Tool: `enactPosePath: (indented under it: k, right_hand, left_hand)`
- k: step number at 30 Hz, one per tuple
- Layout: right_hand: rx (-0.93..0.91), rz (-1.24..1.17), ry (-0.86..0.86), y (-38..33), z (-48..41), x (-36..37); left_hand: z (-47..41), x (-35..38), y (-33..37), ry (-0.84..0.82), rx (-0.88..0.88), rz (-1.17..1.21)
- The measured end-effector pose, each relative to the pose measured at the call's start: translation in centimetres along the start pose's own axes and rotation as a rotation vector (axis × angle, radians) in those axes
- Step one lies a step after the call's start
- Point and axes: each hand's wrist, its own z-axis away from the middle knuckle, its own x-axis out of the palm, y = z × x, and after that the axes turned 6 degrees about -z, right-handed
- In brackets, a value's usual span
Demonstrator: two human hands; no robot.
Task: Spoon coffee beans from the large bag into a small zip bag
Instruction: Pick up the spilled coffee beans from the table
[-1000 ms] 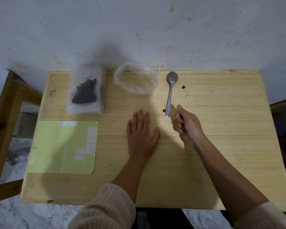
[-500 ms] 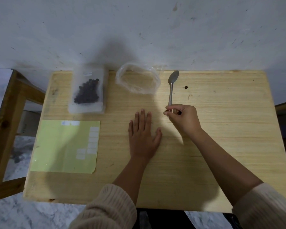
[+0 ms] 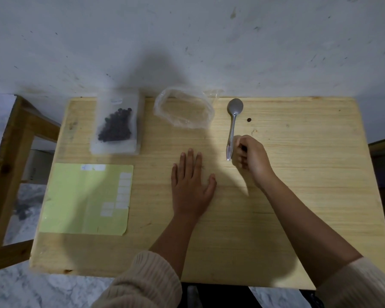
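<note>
While resting flat on the table [image 3: 309, 174], left hand [image 3: 191, 185]: fingers straight, slightly spread | right hand [image 3: 251, 156]: fingers curled against near end of spoon [image 3: 232, 127] handle, grip cannot be told | frosted zip bag [image 3: 116, 125] with beans, far left | clear open bag [image 3: 185, 112] between zip bag and spoon | stray bean [image 3: 249, 119] just right of spoon

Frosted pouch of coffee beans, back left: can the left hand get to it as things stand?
Probably yes. The left hand lies flat and empty on the table, and only bare wood lies between it and the frosted pouch. The green sheet lies nearer, off that line.
</note>
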Motion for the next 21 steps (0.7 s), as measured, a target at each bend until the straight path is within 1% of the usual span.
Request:
enactPosePath:
  k: [2,3,5,7,9,10,12,13,17,21]
  right_hand:
    - [0.09,-0.34,-0.056,-0.1,-0.2,-0.6]
    - [0.106,-0.455,-0.073,0.0,-0.3,-1.0]
    - [0.107,-0.548,-0.09,0.0,-0.7,-1.6]
    - [0.098,-0.54,-0.064,-0.5,-1.2,-2.1]
    - [0.084,-0.427,0.019,-1.4,-1.8,-2.4]
    - [0.056,-0.282,0.086,-1.9,-2.1,-2.6]
    - [-0.044,0.098,0.221,-2.7,-2.6,-2.8]
    - [-0.116,0.218,0.25,-2.9,-2.9,-2.9]
    - [-0.342,0.37,0.253,-2.9,-4.2,-3.4]
    - [-0.423,0.461,0.26,-2.8,-5.2,-3.6]
  left_hand:
    - [0.0,0.0,0.0,-0.005,0.002,-0.001]
    - [0.0,-0.1,0.0,-0.007,0.001,0.0]
    - [0.0,-0.1,0.0,-0.008,-0.002,0.003]
    - [0.0,-0.1,0.0,-0.011,0.001,0.002]
    - [0.0,-0.2,0.0,-0.012,0.003,0.001]
    - [0.0,-0.2,0.0,-0.013,0.002,0.004]
    - [-0.1,-0.2,0.0,-0.018,0.001,0.013]
    - [-0.1,-0.3,0.1,-0.019,0.0,0.017]
    - [-0.1,-0.2,0.0,-0.022,-0.001,0.018]
    - [-0.1,-0.2,0.0,-0.016,-0.001,0.01]
